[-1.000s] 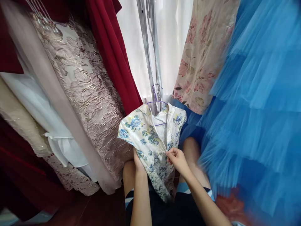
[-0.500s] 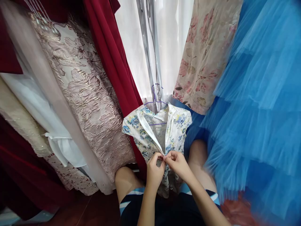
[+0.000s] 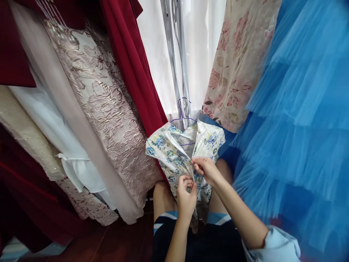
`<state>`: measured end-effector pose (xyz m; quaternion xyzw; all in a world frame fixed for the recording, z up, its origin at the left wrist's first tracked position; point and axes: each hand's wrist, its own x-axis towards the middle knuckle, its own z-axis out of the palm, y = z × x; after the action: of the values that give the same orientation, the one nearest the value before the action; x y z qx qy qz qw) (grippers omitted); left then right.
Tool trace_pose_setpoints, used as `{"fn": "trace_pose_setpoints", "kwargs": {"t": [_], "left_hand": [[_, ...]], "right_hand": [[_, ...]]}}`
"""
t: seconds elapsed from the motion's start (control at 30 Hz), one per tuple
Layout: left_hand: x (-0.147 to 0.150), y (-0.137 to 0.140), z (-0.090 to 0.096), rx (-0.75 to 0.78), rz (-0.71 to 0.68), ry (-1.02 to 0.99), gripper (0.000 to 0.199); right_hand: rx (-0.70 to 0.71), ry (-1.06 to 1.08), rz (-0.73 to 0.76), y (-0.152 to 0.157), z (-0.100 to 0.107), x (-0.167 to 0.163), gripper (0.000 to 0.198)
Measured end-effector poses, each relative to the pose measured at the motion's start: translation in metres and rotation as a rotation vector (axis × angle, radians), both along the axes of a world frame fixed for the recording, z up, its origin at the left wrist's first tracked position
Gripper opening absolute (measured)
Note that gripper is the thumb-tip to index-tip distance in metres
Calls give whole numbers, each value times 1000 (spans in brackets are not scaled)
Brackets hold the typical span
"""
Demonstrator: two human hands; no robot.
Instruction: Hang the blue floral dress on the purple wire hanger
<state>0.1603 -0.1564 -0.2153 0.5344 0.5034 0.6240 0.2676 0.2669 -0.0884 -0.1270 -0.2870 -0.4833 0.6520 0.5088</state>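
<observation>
A white dress (image 3: 163,145) with blue and yellow flowers hangs in front of me on a thin purple hanger (image 3: 181,111). Its V-shaped front opening narrows down to my right hand (image 3: 205,168), whose fingers pinch the edges where they meet; any small fastener there is too small to make out. Lower down, my left hand (image 3: 187,189) has its thumb and fingers closed on the cloth along the same seam. The dress's lower part drops between my knees.
Grey metal stand poles (image 3: 174,65) rise behind the hanger before a white curtain (image 3: 152,32). Dark red cloth (image 3: 136,69) and a pink brocade gown (image 3: 109,109) hang left. At right hang a pink-flowered garment (image 3: 231,80) and a blue tulle dress (image 3: 283,109).
My right hand has moved up along the seam, away from my left hand, which stays low. The front opening is now shorter, its edges meeting higher up.
</observation>
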Motion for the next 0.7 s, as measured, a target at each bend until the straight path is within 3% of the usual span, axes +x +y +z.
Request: {"fn": "trace_pose_setpoints", "kwargs": {"t": [0.23, 0.33, 0.43, 0.53, 0.7], "left_hand": [[9, 0, -8, -32, -47, 140, 15], [5, 5, -15, -29, -59, 164, 15], [-5, 15, -11, -12, -59, 191, 23], [-21, 29, 24, 67, 21, 217, 28], [-43, 63, 134, 311, 88, 411, 40]], "right_hand": [[170, 54, -190, 62, 91, -18, 21], [199, 36, -205, 70, 103, -24, 19], [234, -9, -182, 68, 97, -26, 18], [261, -38, -184, 64, 85, -24, 20], [358, -67, -189, 58, 77, -16, 23]]}}
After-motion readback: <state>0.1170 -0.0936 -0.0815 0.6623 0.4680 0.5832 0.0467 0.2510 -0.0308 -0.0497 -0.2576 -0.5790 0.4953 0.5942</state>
